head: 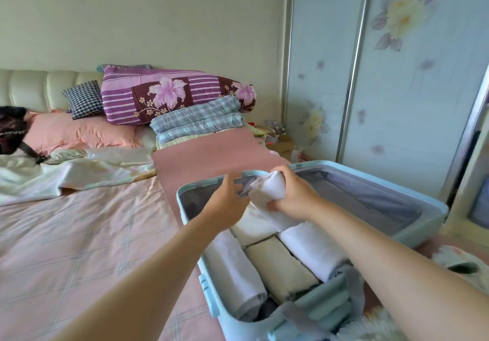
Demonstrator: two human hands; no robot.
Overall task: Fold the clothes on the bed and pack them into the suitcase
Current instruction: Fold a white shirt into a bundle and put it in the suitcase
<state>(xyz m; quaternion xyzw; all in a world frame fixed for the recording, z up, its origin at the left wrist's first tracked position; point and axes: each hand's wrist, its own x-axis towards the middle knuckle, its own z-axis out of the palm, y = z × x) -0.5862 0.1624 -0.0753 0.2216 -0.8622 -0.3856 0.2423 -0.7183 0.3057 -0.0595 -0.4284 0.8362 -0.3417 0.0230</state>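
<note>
**Nearly full: a rolled white garment heads for the last gap in the case**

Over a pale blue suitcase [436, 209] lying open on a bed [79, 234], a person's right hand [293, 195] is clamped round a rolled white garment [272, 189], holding it above the far end of the packed half. The left hand [227, 203] hovers just beside it, fingers loose and apart, reaching toward the grey lining [370, 197] at the case's far wall. Whether it touches the fabric cannot be told.

Below the hands, three rolls lie side by side and touching. A white roll [235, 269] runs along the left wall, a cream roll [280, 266] sits in the middle, and a second white roll [312, 248] lies on the right. A further pale bundle is partly hidden under the hands.

The step in hand appears to be seating this roll in the gap at the far end. To do it well, the roll should go in with its loose edge turned down so that it cannot unwind. It should be pressed snug against its neighbours and the wall rather than laid on top, where it would lift the lid. The free hand would best hold the lining back so that it does not bunch underneath. A firm grip is needed until the roll is wedged, since soft cloth springs open once let go.

Crumpled pale fabric [53, 179] lies farther up the bed, and whether it is clothing awaiting folding is unclear.
</note>
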